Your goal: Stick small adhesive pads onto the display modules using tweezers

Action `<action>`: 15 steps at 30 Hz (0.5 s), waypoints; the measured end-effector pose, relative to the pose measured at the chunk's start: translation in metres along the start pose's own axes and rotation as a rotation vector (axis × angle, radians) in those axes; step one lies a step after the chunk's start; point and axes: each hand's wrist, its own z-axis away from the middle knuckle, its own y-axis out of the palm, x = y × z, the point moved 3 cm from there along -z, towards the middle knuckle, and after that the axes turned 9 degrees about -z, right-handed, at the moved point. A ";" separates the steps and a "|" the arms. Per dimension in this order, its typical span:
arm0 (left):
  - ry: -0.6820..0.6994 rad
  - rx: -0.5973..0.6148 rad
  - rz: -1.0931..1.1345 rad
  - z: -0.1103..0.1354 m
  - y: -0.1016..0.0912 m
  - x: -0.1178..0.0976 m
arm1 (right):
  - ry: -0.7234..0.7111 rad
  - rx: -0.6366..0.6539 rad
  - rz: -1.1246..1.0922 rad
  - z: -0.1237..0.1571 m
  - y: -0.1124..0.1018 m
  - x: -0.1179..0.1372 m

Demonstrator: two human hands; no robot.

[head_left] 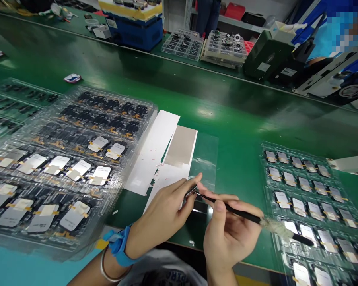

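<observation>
My left hand [173, 202] is closed, pinching a small dark flat part [191, 191] between thumb and fingers; most of it is hidden. In my right hand [231, 232] lies a slim black pen-like tool [244, 213], with a pale wrapping round its rear and a black end. Its front tip meets the dark part; I cannot tell the tip's shape. Beneath both hands are a white sheet [146, 155] and a grey-faced adhesive sheet [181, 146], with tiny red scraps between them. A clear plastic sheet [207, 153] lies just beyond my hands.
At left, stacked clear trays [150, 107] hold several black modules, some with silver-white faces and yellow tabs. Another clear tray [265, 186] of similar silver-faced parts stands at right. On the raised shelf are a blue bin [134, 33], parts trays [181, 45] and a dark green box [267, 51]. A person [319, 43] is beyond.
</observation>
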 end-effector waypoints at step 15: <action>0.023 0.040 0.067 0.004 -0.003 -0.001 | -0.104 0.060 -0.023 0.000 0.001 -0.002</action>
